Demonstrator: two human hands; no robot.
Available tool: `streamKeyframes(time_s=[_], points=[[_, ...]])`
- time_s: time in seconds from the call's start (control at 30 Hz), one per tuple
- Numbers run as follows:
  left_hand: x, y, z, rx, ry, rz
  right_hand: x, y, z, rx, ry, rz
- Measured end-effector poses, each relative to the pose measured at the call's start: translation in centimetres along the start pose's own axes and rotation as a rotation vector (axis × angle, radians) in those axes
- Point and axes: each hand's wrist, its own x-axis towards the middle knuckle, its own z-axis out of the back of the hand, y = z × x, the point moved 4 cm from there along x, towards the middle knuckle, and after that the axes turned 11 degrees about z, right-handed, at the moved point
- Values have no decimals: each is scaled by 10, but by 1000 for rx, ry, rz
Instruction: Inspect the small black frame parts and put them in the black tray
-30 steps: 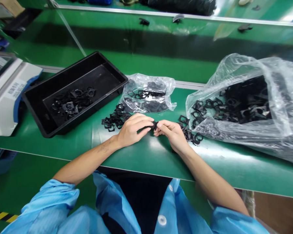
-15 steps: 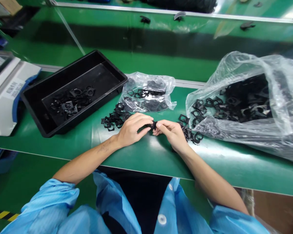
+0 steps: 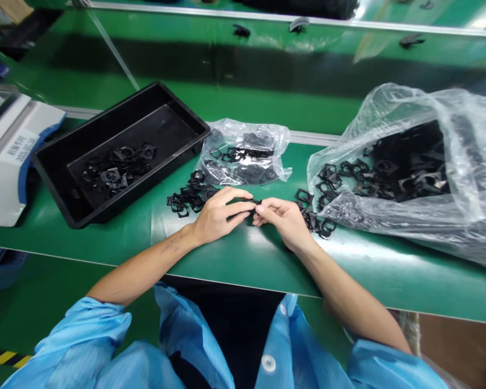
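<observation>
My left hand (image 3: 221, 214) and my right hand (image 3: 281, 219) meet over the green table (image 3: 243, 259), fingertips pinched together on a small black plastic part (image 3: 254, 205) held between them. Just left of my left hand lies a heap of similar black parts (image 3: 190, 195). More loose parts (image 3: 316, 219) lie right of my right hand, spilling from a large clear bag (image 3: 413, 173). A small clear bag of parts (image 3: 245, 154) sits just beyond my hands.
A black tray (image 3: 117, 151) holding several parts stands at the left. Further left is a white and blue machine (image 3: 8, 156). A raised green conveyor (image 3: 267, 59) runs across the back, with a few stray black parts on its far rail.
My hands stay together on the small part; the fingers shift slightly around it. The view has drifted up a little.
</observation>
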Motion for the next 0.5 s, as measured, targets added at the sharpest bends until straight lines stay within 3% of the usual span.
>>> streamKeyframes(time_s=[0.17, 0.33, 0.5], points=[[0, -1, 2, -15, -14, 16, -1, 2, 2, -77, -55, 87], [4, 2, 9, -69, -108, 138, -4, 6, 4, -137, -83, 201], [4, 5, 7, -161, -64, 218, -6, 8, 4, -227, -71, 283]])
